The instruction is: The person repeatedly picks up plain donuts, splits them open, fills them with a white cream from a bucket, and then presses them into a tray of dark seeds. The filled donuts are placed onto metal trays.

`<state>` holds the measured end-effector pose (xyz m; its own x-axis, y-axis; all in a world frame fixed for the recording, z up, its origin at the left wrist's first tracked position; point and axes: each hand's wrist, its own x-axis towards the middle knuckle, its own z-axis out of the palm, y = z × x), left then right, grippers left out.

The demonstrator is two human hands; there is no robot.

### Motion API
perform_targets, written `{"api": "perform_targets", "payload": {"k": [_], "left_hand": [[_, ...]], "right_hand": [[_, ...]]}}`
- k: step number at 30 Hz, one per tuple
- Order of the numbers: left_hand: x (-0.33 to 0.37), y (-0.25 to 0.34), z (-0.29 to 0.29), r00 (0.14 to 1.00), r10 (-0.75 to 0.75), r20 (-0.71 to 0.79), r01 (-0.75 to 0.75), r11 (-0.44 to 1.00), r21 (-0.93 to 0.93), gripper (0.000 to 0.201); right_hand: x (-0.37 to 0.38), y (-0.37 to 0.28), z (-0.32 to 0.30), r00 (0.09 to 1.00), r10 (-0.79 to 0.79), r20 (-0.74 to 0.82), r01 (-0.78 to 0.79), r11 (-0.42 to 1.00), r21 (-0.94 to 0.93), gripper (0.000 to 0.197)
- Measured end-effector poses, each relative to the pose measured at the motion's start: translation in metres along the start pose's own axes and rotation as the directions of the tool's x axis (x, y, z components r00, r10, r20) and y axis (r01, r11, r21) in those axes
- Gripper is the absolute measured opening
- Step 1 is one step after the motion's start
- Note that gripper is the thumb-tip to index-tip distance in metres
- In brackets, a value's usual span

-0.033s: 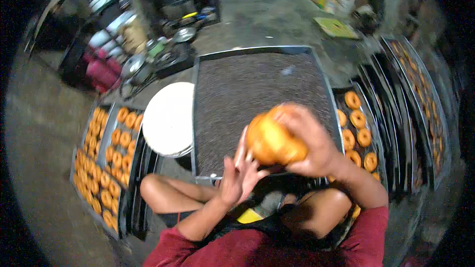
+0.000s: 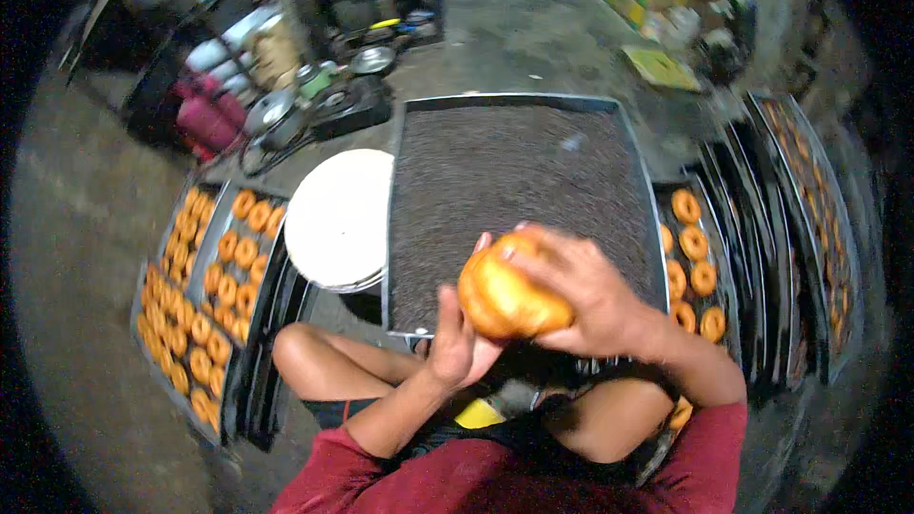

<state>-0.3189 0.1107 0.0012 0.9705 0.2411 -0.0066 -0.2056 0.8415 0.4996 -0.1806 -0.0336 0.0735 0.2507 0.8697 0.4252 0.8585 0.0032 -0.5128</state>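
Note:
Between my two hands is a glossy orange lump (image 2: 509, 297), lobed and the colour of the doughnuts nearby; whether it is one piece or several doughnuts pressed together I cannot tell. My right hand (image 2: 581, 290) grips it from above and the right. My left hand (image 2: 461, 341) cups its left side, with the thumb raised and the other fingers partly hidden behind it. Both hands are over the near edge of a large rectangular metal tray (image 2: 396, 200) covered with dark brown grains (image 2: 505, 171).
Trays of ring doughnuts (image 2: 186, 343) lie at the left, and more doughnuts (image 2: 695, 243) at the right beside leaning dark trays (image 2: 752, 238). A round white-topped container (image 2: 338, 219) adjoins the big tray. Pots and a stove (image 2: 347, 105) stand farther back. My crossed legs (image 2: 333, 362) are below.
The orange lump and both hands have shifted slightly left and lower over the tray. My left fingers, spread before, are now closer around the lump. The view has shifted a little.

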Motion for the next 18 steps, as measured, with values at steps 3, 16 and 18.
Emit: {"api": "perform_targets", "payload": {"k": [3,16,18], "left_hand": [[-0.002,0.043,-0.010,0.992,-0.029,-0.122,0.013,0.992,-0.129,0.061],[-0.040,0.113,-0.091,0.819,0.305,-0.486,-0.320,0.946,0.053,0.061],[-0.045,0.118,-0.103,0.746,0.367,-0.556,-0.323,0.929,0.179,0.060]], "right_hand": [[0.065,-0.041,0.005,0.988,0.016,0.155,0.009,0.988,-0.155,0.054],[0.151,-0.077,0.137,0.883,0.147,0.447,-0.111,0.988,-0.104,0.076],[0.165,-0.078,0.151,0.855,0.085,0.512,-0.108,0.994,0.017,0.078]]}}
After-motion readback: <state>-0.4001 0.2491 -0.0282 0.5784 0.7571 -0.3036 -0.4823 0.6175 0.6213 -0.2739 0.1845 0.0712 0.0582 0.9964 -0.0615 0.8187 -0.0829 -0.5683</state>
